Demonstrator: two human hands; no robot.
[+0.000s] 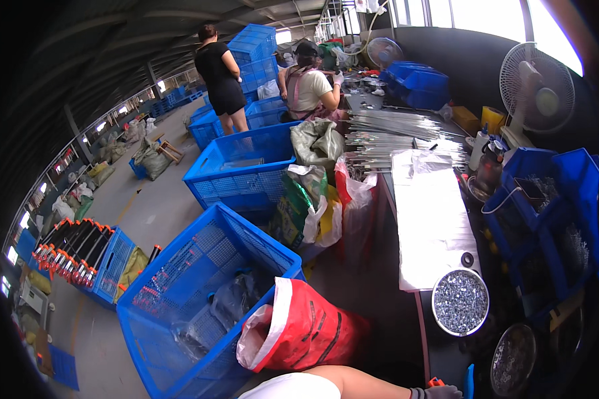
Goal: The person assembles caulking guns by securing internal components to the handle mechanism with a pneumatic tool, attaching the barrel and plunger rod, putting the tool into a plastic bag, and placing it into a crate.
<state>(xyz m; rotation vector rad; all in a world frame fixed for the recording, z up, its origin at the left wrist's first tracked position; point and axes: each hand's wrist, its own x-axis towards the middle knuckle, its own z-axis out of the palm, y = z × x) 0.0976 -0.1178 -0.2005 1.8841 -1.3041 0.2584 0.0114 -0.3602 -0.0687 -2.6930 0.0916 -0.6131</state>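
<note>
My left forearm (373, 384) crosses the lower edge from a white sleeve. My left hand (442, 392), in a grey glove, shows only its top at the table's edge. An orange piece (436, 382) sticks up beside it, and a blue piece (470, 381) stands just to its right. The fingers are cut off by the picture's edge, so their grip is hidden. Above the hand, a round dish of small metal parts (460, 302) rests at the near end of a white sheet (432, 219). Another round tray (512, 359) lies to the right. My right hand is out of view.
Blue crates (206, 292) line the left, with a red sack (313, 326) nearby. Thin metal rods (406, 136) lie farther along the table. Blue bins (546, 226) and a fan (538, 86) are right. One person (217, 73) stands and another (311, 86) sits farther off.
</note>
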